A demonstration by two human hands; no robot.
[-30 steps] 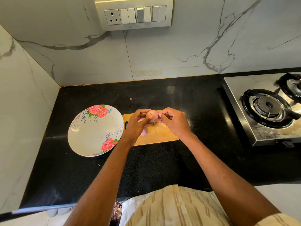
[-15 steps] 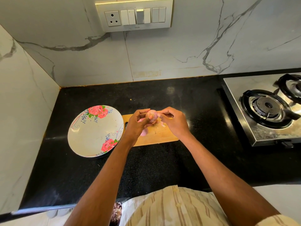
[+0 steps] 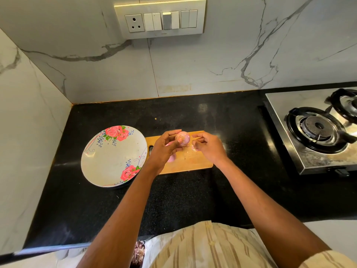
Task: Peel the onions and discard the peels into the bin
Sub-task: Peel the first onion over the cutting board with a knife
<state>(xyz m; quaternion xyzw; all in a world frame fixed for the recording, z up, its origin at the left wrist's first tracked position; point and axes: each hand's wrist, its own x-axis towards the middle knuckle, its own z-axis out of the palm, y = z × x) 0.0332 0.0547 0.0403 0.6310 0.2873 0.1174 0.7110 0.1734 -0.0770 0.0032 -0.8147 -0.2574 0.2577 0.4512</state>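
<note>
At frame centre, your left hand point(image 3: 164, 149) grips the onion point(image 3: 182, 138) above the cutting board point(image 3: 190, 161); your right hand point(image 3: 209, 147) pinches a peel scrap point(image 3: 193, 149) beside it.

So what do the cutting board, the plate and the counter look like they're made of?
Cutting board: looks like wood or bamboo, pale tan and matt, with faint grain. Plate: glossy white with printed roses; could be ceramic or melamine, the look doesn't settle it. Counter: seemingly polished black stone, maybe granite, finely speckled and reflecting light.
</note>
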